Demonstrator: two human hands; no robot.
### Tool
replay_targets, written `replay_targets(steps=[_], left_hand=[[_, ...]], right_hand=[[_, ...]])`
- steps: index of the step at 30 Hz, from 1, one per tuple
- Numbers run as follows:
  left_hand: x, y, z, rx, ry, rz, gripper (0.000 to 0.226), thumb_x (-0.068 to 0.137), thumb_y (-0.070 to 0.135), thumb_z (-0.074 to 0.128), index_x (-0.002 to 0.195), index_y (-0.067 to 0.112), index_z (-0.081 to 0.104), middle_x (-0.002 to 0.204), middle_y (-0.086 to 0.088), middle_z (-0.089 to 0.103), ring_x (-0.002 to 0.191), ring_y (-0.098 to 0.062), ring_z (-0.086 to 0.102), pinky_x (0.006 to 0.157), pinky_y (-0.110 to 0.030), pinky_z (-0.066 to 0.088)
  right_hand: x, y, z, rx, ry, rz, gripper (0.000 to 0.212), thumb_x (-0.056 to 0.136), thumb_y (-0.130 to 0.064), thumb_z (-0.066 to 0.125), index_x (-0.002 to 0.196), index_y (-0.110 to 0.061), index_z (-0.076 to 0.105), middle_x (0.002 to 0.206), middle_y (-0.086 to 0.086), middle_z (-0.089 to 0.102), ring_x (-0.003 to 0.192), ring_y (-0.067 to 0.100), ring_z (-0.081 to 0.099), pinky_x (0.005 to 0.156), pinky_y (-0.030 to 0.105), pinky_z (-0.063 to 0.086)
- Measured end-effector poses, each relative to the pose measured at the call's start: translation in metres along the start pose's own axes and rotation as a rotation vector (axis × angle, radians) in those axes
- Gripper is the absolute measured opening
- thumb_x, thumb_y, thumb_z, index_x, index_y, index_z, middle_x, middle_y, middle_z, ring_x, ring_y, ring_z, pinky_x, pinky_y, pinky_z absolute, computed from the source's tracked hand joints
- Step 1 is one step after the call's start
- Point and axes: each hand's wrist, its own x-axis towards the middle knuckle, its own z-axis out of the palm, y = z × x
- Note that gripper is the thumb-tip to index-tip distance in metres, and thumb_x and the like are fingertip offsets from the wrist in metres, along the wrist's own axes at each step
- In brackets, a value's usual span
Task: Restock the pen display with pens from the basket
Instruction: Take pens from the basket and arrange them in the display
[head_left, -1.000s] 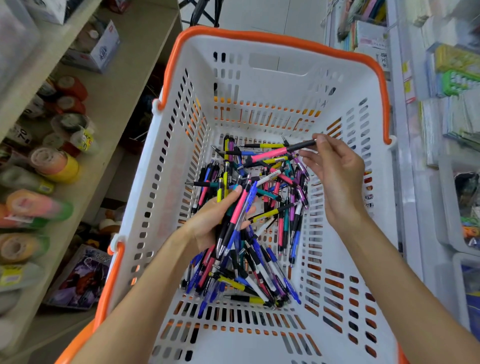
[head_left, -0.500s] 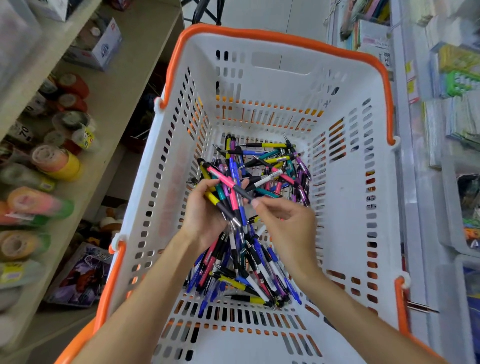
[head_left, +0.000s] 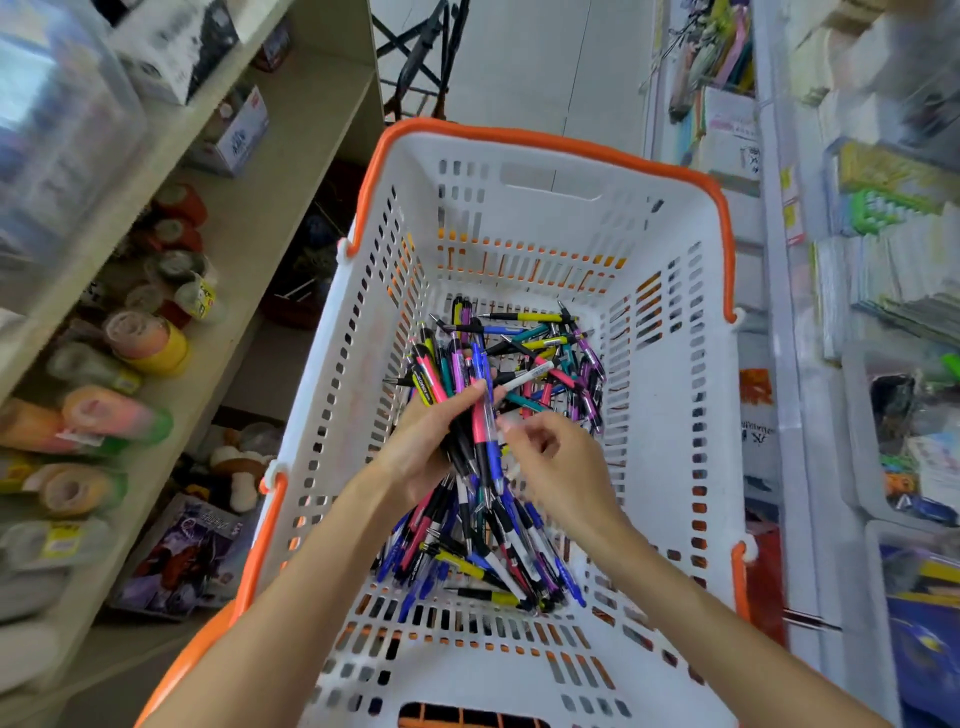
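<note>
While loose pens (head_left: 498, 540) fill the white basket (head_left: 332, 395) floor, the left hand (head_left: 421, 447) grips a bundle of pens (head_left: 457, 389) above them; the right hand (head_left: 556, 462), fingers curled, pinches one of those pens.

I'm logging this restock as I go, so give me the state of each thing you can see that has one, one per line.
Left hand: grips a bundle of pens, held above the pile.
Bundle of pens: upright, fanned out in the left grip.
Right hand: fingers loosely curled beside the bundle; whether it touches a pen is unclear.
Basket: white with orange rim, handles down.
Loose pens: piled on the basket floor.
</note>
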Motion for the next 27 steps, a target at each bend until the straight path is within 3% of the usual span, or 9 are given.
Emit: replay_targets(steps=[2,4,6,9,11,14,20,23,27], left_hand=[[-0.014,0.007,0.008,-0.032,-0.003,0.004,0.028,0.093,0.018,0.057,0.118,0.007,0.061,0.092,-0.004,0.075,0.075,-0.016,0.072,0.070,-0.029,0.059],[-0.026,0.011,0.013,-0.054,0.010,0.015,0.025,0.094,0.019,0.056,0.116,0.010,0.063,0.097,-0.003,0.075,0.078,-0.015,0.072,0.076,-0.033,0.058],[-0.041,0.019,0.017,-0.061,0.031,0.031,0.020,0.095,0.021,0.054,0.109,0.013,0.065,0.099,-0.002,0.075,0.082,-0.015,0.071,0.077,-0.033,0.057],[-0.069,0.035,0.018,-0.096,0.059,0.087,0.017,0.096,0.019,0.052,0.100,0.014,0.068,0.094,-0.002,0.075,0.082,-0.016,0.070,0.073,-0.030,0.059],[-0.094,0.046,0.014,-0.127,0.094,0.149,0.018,0.096,0.018,0.052,0.103,0.014,0.068,0.091,-0.002,0.075,0.077,-0.015,0.072,0.072,-0.029,0.059],[-0.127,0.061,0.000,-0.186,0.177,0.260,0.021,0.095,0.015,0.054,0.114,0.011,0.064,0.085,-0.003,0.074,0.069,-0.013,0.071,0.058,-0.026,0.058],[-0.206,0.079,-0.056,-0.304,0.261,0.427,0.024,0.096,0.017,0.054,0.117,0.012,0.063,0.100,-0.002,0.074,0.085,-0.017,0.071,0.073,-0.029,0.059],[-0.253,0.078,-0.090,-0.370,0.286,0.510,0.027,0.097,0.019,0.052,0.119,0.007,0.062,0.108,-0.006,0.072,0.090,-0.014,0.071,0.070,-0.026,0.058],[-0.316,0.067,-0.137,-0.395,0.334,0.556,0.025,0.097,0.022,0.050,0.113,0.010,0.066,0.106,-0.006,0.072,0.081,-0.009,0.071,0.064,-0.024,0.056]], right_hand=[[-0.002,-0.016,-0.010,0.030,-0.145,0.195,0.022,0.101,-0.038,0.036,0.099,-0.029,0.056,0.096,0.002,0.061,0.080,0.012,0.053,0.078,0.029,0.045],[-0.003,-0.027,-0.018,0.187,-0.373,0.427,0.036,0.103,-0.036,0.031,0.127,-0.015,0.049,0.116,0.010,0.058,0.089,0.017,0.056,0.093,0.038,0.047],[-0.007,-0.037,-0.028,0.288,-0.567,0.480,0.033,0.103,-0.031,0.034,0.124,-0.011,0.051,0.116,0.011,0.063,0.093,0.024,0.065,0.097,0.042,0.048],[-0.017,-0.060,-0.041,0.247,-0.743,0.399,0.018,0.102,-0.028,0.039,0.105,-0.018,0.054,0.108,0.013,0.068,0.097,0.028,0.068,0.088,0.040,0.054],[-0.023,-0.084,-0.043,0.218,-0.823,0.356,0.021,0.101,-0.029,0.043,0.106,-0.013,0.055,0.106,0.014,0.067,0.092,0.026,0.068,0.089,0.042,0.054],[-0.032,-0.118,-0.034,0.133,-0.918,0.277,0.028,0.100,-0.032,0.045,0.109,-0.008,0.057,0.104,0.012,0.066,0.089,0.023,0.068,0.093,0.043,0.052],[-0.069,-0.187,0.011,0.018,-1.072,0.124,0.018,0.097,-0.023,0.052,0.090,-0.010,0.062,0.085,0.005,0.072,0.084,0.021,0.066,0.093,0.041,0.052],[-0.096,-0.216,0.052,-0.137,-1.126,0.012,0.026,0.098,-0.026,0.050,0.108,-0.007,0.064,0.106,0.012,0.070,0.078,0.013,0.067,0.079,0.028,0.056],[-0.139,-0.245,0.115,-0.208,-1.131,-0.031,0.037,0.097,-0.029,0.051,0.120,-0.001,0.059,0.103,0.010,0.069,0.069,0.009,0.068,0.062,0.020,0.054]])
